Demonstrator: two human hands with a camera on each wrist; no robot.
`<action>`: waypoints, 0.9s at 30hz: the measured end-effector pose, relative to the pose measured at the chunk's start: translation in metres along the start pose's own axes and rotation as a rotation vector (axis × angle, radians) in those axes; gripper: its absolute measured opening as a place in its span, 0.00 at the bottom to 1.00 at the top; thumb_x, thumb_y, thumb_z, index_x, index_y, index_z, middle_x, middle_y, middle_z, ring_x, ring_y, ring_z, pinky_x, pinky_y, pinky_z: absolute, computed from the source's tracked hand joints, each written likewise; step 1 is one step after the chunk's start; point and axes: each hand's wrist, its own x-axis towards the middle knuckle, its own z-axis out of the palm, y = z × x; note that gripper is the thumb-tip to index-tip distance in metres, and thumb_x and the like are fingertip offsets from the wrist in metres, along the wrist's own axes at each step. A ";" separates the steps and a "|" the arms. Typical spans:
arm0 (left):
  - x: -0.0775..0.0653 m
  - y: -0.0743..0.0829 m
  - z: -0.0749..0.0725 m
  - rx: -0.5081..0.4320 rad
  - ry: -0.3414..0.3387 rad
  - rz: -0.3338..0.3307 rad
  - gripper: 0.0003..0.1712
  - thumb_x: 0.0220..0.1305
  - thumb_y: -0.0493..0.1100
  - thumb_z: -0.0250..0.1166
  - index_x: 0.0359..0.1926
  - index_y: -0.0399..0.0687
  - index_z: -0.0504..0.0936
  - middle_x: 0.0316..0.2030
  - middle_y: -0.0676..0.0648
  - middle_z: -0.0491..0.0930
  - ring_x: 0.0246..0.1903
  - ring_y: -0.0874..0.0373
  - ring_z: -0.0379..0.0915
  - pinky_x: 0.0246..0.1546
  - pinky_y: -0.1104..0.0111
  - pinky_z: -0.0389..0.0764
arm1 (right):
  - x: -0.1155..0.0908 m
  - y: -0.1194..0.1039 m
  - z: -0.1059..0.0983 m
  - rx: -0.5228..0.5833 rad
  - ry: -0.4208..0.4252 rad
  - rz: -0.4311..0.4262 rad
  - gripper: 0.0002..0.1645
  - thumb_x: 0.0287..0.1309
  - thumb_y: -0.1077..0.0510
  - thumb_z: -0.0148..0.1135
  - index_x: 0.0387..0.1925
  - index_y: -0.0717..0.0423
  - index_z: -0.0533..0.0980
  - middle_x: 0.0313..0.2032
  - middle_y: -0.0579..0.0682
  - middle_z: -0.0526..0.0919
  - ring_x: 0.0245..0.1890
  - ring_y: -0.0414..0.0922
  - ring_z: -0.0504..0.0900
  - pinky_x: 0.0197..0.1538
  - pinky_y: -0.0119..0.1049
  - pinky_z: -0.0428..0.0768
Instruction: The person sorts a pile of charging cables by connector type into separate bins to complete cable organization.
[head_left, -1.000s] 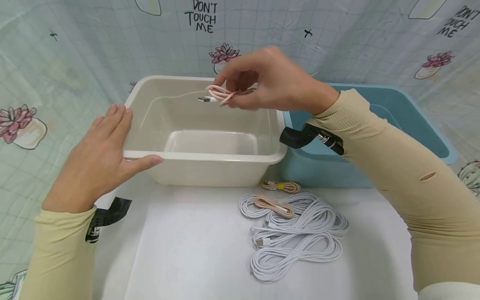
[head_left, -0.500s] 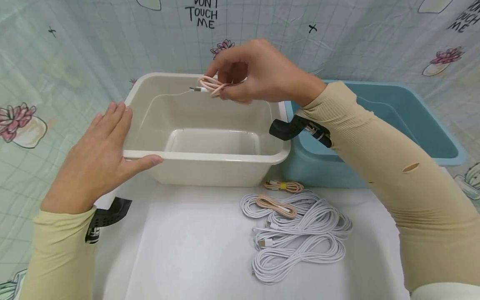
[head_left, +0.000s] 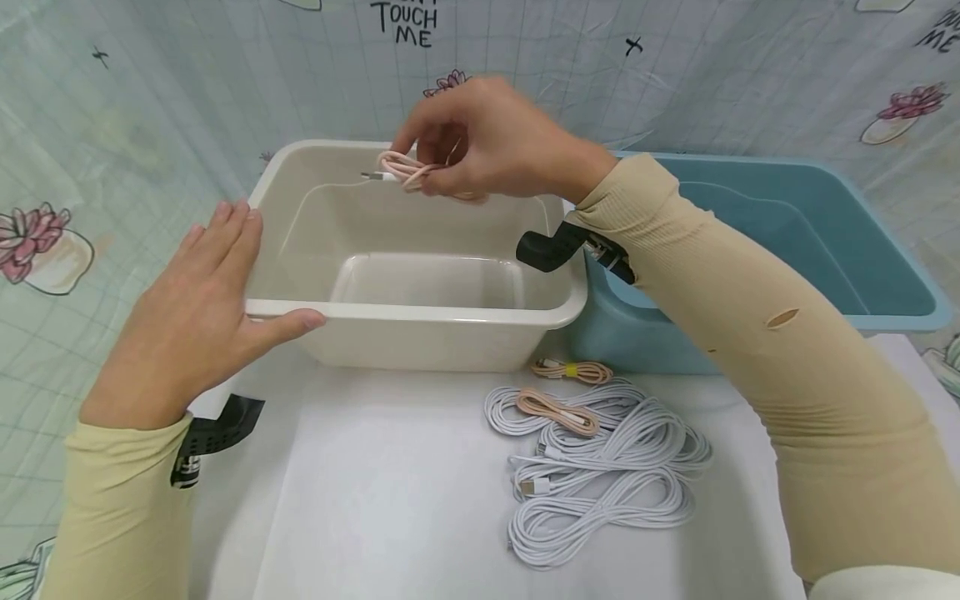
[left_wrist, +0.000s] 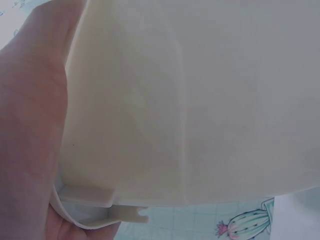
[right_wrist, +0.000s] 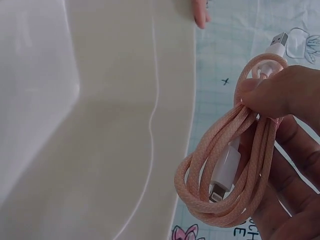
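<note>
The person's right-hand grip [head_left: 495,137] is drifting leftward over the cream tub [head_left: 420,313], carrying the coiled pink cable [head_left: 403,168] along, away from the blue tub [head_left: 817,217] beside it. The tan sleeve [head_left: 750,325] is sliding across too, uncovering more of the blue tub's inside, while the tip of the black wrist mount [head_left: 551,248] is passing inward from the cream tub's right rim. Meanwhile the head view is shifting slightly, the lettering [head_left: 408,25] on the wall sheet [head_left: 525,50] slipping further out at the top.
</note>
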 end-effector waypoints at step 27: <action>0.002 -0.001 0.001 0.002 -0.006 -0.013 0.69 0.59 0.74 0.68 0.82 0.36 0.47 0.81 0.30 0.49 0.83 0.36 0.41 0.85 0.45 0.43 | 0.016 0.028 0.025 -0.071 -0.214 0.063 0.14 0.61 0.56 0.73 0.49 0.48 0.87 0.38 0.48 0.86 0.37 0.41 0.81 0.40 0.30 0.79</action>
